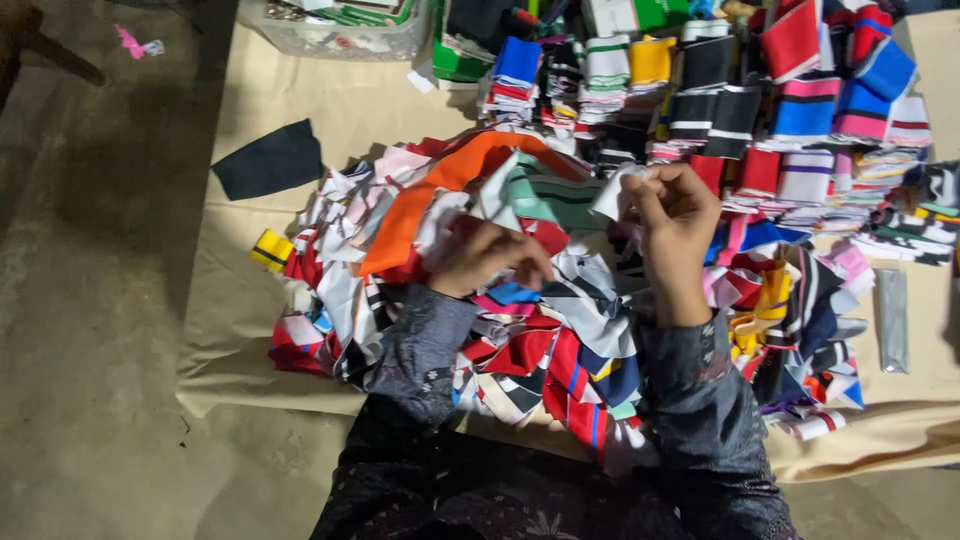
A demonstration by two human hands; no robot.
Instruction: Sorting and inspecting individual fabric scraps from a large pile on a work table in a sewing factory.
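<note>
On the floor, over a beige cloth sheet [300,100], a heap of loose knit collar pieces [560,330] lies in front of the seated person, striped in red, navy, white and pink. Near the middle of that heap the left hand [490,258] rests with its fingers curled down into the scraps; what they pinch, I cannot tell. Just right of it the right hand [675,215] is raised a little, fingers closed on a small white fabric piece [612,195] held at the fingertips. An orange strip [440,190] arches across the far left part of the heap, beside a green striped piece [555,195]. Farther off, neat stacks of folded striped collars [760,110] fill the far right. A black fabric scrap [268,160] lies alone to the left, and a clear plastic bin [340,30] stands at the far edge.
</note>
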